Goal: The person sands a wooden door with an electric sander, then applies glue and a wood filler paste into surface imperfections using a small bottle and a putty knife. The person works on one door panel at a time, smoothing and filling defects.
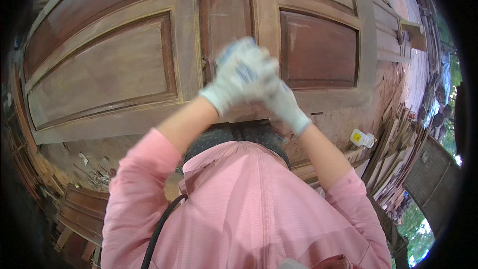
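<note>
Left hand [240, 73] and right hand [283, 103] meet over the doors [323, 50], grip too blurred to tell; perhaps rubbing together, next calling for parting.

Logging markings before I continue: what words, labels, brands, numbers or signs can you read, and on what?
No text can be read here.
Blue marking on the gloved left hand: too blurred to read.
Yellow label on the white object at right: too small to read.

Left grip [238, 73], right grip [282, 100] blurred
</note>
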